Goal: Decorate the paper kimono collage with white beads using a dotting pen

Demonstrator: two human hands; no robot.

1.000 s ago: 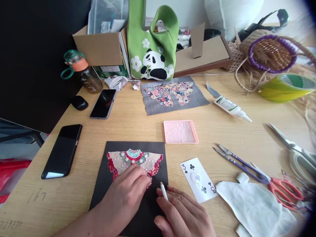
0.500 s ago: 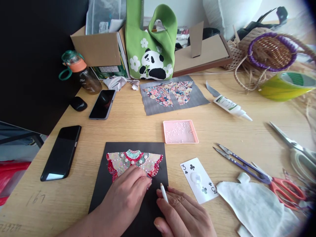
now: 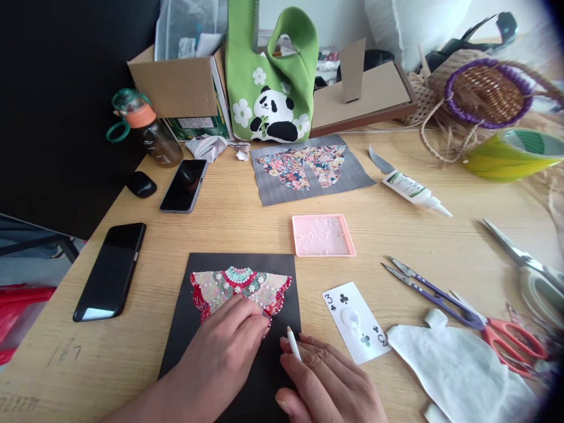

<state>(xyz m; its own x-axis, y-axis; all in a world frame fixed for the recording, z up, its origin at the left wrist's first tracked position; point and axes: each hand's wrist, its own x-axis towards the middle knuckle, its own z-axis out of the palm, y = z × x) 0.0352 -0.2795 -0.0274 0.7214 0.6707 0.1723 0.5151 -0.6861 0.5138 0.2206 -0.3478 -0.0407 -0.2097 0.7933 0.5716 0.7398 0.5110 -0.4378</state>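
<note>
One slim white pencil-like stick (image 3: 294, 345) is pinched in the grip of the right hand (image 3: 328, 379). The left hand's (image 3: 233, 341) fingers are pressed together over one red-and-cream beaded fabric piece (image 3: 240, 283); whether it is pinched cannot be told. It is laid on one flat black sheet (image 3: 263, 382). Beyond, one shallow pink tray (image 3: 324, 254) and one white playing card (image 3: 367, 330) are set on the pale wooden worktop (image 3: 220, 229).

a wooden table (image 3: 233, 229) faces a white wall (image 3: 341, 20).
</note>
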